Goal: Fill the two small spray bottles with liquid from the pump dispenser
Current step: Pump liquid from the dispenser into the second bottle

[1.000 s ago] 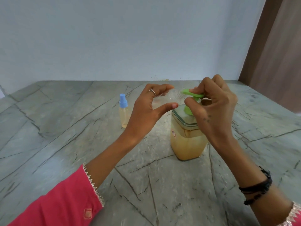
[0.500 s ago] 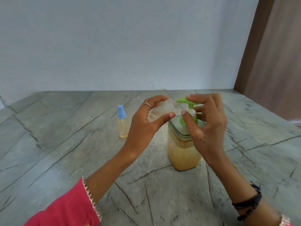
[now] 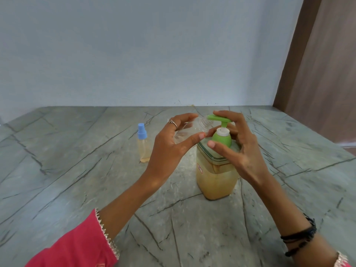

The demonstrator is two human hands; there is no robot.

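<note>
The left hand [image 3: 169,149] is holding an uncapped clear bottle [image 3: 189,130] tilted, its neck under the green pump spout [image 3: 217,118]. The right hand [image 3: 238,149] is resting fingers on the pump dispenser [image 3: 215,180], grip relaxed. A capped spray bottle [image 3: 143,146] is standing on the bench [image 3: 77,151].

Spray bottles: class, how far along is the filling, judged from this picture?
Done: the capped bottle stands on the counter holding amber liquid. In hand: the left hand holds the open clear bottle tilted, neck at the green pump, which the right hand touches. Left: pumping liquid into it, then capping it.
</note>
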